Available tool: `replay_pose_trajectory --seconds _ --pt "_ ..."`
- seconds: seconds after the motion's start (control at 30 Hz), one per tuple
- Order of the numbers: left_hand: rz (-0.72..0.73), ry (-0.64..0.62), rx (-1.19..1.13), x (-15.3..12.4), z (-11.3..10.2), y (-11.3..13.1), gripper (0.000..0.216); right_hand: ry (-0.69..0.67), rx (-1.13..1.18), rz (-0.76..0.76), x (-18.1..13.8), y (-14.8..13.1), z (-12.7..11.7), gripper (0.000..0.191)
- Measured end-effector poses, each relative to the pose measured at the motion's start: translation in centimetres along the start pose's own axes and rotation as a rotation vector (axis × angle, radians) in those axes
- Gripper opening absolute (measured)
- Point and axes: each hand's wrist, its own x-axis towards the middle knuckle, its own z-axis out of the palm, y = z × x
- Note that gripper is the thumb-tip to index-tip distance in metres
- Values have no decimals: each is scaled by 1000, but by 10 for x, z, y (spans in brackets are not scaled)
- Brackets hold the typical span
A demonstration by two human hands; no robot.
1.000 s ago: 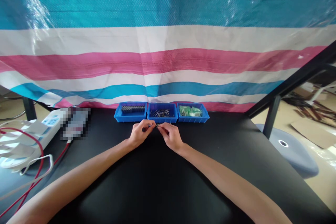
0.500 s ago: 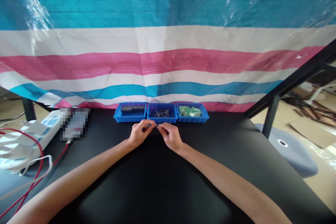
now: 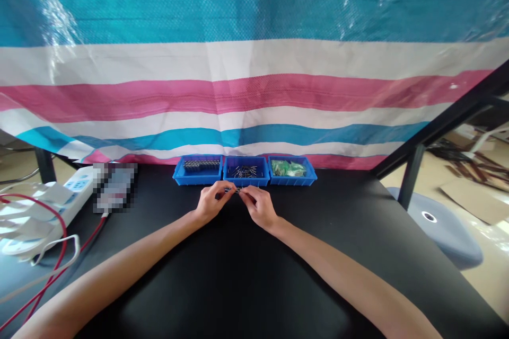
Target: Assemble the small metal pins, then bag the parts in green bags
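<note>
My left hand and my right hand meet fingertip to fingertip above the black table, just in front of the middle blue bin. Both are closed in a pinch. Between them is a small dark metal piece, mostly covered by the fingers, so its exact kind does not show. Thin metal pins or screws lie loose in the middle bin. In the left blue bin, short metal cylinders are lined up in rows. The right blue bin holds green-and-clear plastic packets.
A white power strip with plugs and red and white cables lies on the left of the black table, beside a pixelated device. Behind the bins hangs a striped tarp. A grey stool stands beyond the right edge.
</note>
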Motion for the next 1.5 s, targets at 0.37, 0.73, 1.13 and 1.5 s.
replay_pose_trajectory --seconds 0.37,0.73,1.13,1.5 --pt "-8 2 21 1 0 1 11 2 -10 -4 0 -1 -1 17" --pt "-15 -7 13 1 0 2 10 -4 -13 5 1 -1 -1 19" --pt "6 -8 27 2 0 2 9 2 -14 -4 0 0 0 17" --pt "9 -8 43 1 0 1 9 1 -1 1 0 0 0 18"
